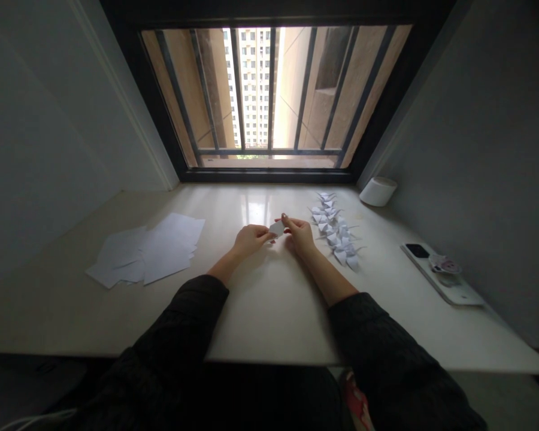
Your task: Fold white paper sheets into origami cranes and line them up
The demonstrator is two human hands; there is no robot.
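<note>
Over my feed I see the left hand (251,239) and right hand (300,233) both pinching a small folded paper (277,228) between them, over the pale counter (260,317). Whether the white cylinder (378,191) near the window (269,175) holds anything, I cannot tell.

A pale, smooth ledge (273,323) with a bright reflection at its far middle carries everything; on the left lie white sheets (170,242), loosely fanned in two overlapping groups; right of centre, paper cranes (335,227) sit crowded in a band running from far to near, slanting slightly right; a white cylinder (377,191) stands in the far right corner; nearer, along the right edge, a white phone (467,296) lies flat, camera end pointing far.
</note>
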